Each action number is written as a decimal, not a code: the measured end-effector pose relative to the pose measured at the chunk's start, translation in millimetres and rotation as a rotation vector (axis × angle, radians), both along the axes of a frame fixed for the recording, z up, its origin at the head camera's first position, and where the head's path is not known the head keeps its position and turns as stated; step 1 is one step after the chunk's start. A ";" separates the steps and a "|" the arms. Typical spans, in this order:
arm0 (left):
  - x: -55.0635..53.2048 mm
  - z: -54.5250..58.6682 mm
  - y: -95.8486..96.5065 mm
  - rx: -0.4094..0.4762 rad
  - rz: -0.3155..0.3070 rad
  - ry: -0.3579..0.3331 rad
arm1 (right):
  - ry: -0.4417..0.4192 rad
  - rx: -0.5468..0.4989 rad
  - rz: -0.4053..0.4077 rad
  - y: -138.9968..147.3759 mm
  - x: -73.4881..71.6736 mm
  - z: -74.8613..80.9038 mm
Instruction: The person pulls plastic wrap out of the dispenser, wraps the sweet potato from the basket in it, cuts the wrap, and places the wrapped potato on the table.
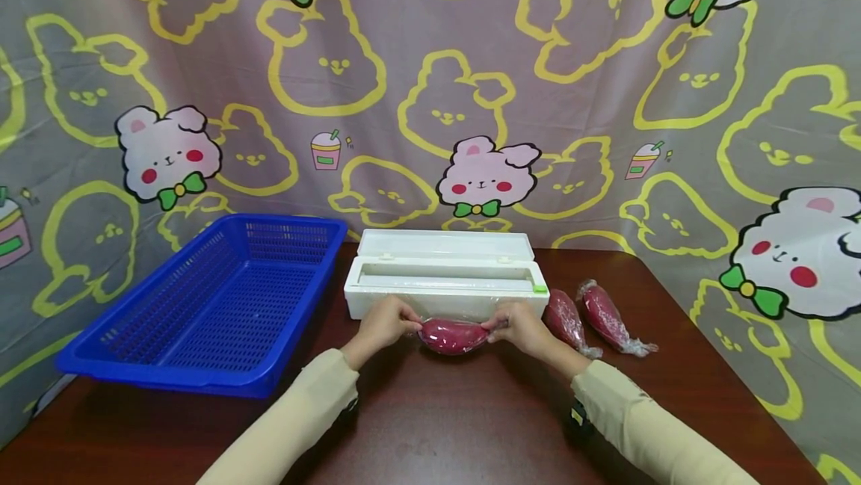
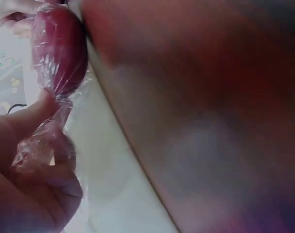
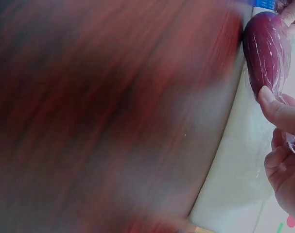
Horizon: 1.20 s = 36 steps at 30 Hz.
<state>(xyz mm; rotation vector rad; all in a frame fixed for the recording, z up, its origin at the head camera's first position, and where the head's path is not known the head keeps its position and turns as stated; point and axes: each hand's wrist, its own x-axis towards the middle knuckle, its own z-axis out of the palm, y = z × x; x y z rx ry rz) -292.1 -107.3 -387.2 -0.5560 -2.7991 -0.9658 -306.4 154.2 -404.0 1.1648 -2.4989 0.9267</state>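
Note:
A purple-red sweet potato [image 1: 454, 337] in clear cling film is held up in front of the white box. On its left end the thumb and fingers of my left hand [image 1: 385, 329] pinch the gathered film. My right hand [image 1: 523, 326] pinches the film at the other end. The left wrist view shows film bunched between the fingers of the left hand [image 2: 35, 179]. In the right wrist view, the thumb of the right hand [image 3: 286, 128] presses by the tip of the sweet potato [image 3: 266, 53].
Behind the hands stands a white cling film dispenser box [image 1: 447, 301] with its lid [image 1: 445, 244] raised. Two wrapped sweet potatoes, one nearer [image 1: 565, 317] and one farther right [image 1: 605, 313], lie on the brown table [image 1: 444, 425]. A blue plastic basket [image 1: 168, 377] stands left.

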 end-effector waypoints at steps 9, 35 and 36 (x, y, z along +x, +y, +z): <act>1.6 17.8 0.6 -0.010 -0.084 -0.128 | -0.012 0.170 -0.029 4.9 10.4 15.2; 10.0 65.1 82.0 -0.094 -0.188 0.103 | -0.761 -0.655 -0.534 28.6 3.7 15.2; 8.0 66.0 88.4 -0.088 -0.205 0.097 | -0.762 -0.669 -0.544 28.0 3.3 14.6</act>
